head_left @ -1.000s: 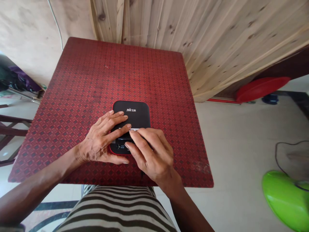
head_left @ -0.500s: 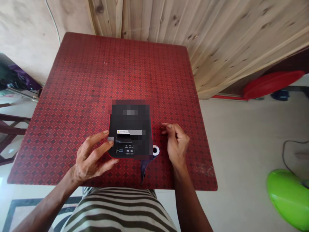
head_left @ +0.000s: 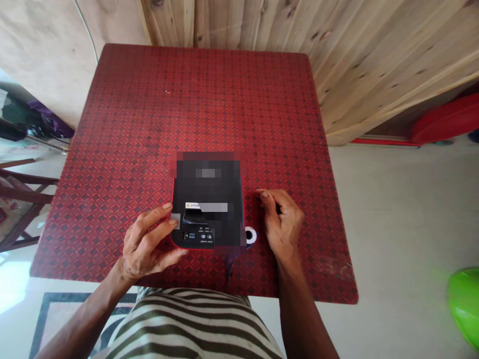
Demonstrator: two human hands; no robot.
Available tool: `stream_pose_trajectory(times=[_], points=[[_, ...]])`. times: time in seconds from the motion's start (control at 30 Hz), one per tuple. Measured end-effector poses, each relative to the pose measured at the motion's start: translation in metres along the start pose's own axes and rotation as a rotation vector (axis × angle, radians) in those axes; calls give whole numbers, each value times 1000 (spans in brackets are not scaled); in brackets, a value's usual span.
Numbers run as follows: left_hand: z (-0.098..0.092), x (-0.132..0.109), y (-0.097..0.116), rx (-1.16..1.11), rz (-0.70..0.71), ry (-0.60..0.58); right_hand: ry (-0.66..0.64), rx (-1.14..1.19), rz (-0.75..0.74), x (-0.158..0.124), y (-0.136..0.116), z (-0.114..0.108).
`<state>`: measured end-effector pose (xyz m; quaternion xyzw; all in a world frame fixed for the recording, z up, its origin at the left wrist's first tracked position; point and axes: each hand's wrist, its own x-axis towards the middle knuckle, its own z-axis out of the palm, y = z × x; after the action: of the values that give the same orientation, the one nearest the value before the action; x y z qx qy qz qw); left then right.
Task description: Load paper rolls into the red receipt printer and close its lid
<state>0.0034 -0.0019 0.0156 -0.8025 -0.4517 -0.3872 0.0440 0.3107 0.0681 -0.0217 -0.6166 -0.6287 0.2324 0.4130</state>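
A dark printer with red edges sits near the front of the table, partly blurred into blocks. Its front panel carries small buttons, a slot and a white warning label. My left hand grips its front left corner, two fingertips at the left side and the thumb along the front edge. To the right of the printer lies a small roll with a white core, and a dark strip hangs toward the table's front. My right hand rests beside the roll, apart from it, fingers curled and thumb against them, nothing visible inside.
The red patterned table stands by a plank wall. On the left are a wooden chair and dark and purple items. A green object and a red one are at the right.
The whole scene has shifted right in view as the camera turned. Both hands keep about the same pose and place beside the printer.
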Motion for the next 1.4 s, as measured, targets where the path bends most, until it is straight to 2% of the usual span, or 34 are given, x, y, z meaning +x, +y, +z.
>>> stream_pose_trajectory(times=[0.2, 0.5, 0.73, 0.83, 0.93, 1.03, 1.1, 1.17, 1.27, 1.4], points=[[-2, 1, -2, -29, -1, -17, 3, -13, 0, 1, 0, 1], [7, 2, -9, -318, -142, 2, 11, -4, 19, 0, -4, 1], [11, 2, -10, -335, -174, 14, 23, 10, 40, 0, -5, -2], [12, 2, -9, -339, -177, 17, 61, -1, 7, 0, -21, -11], [13, 1, -8, -302, -154, 26, 71, -39, -115, 3, -55, -21], [13, -1, -8, -245, -130, 39, -76, -109, -349, 14, -94, -19], [13, -2, -8, -220, -114, 45, -245, -195, -513, 26, -114, -8], [13, -3, -7, -217, -104, 45, -407, -371, -608, 38, -128, 8], [13, -4, -7, -234, -102, 31, -599, -634, -602, 53, -143, 30], [14, -4, -6, -226, -107, 28, -758, -770, -513, 62, -154, 46]])
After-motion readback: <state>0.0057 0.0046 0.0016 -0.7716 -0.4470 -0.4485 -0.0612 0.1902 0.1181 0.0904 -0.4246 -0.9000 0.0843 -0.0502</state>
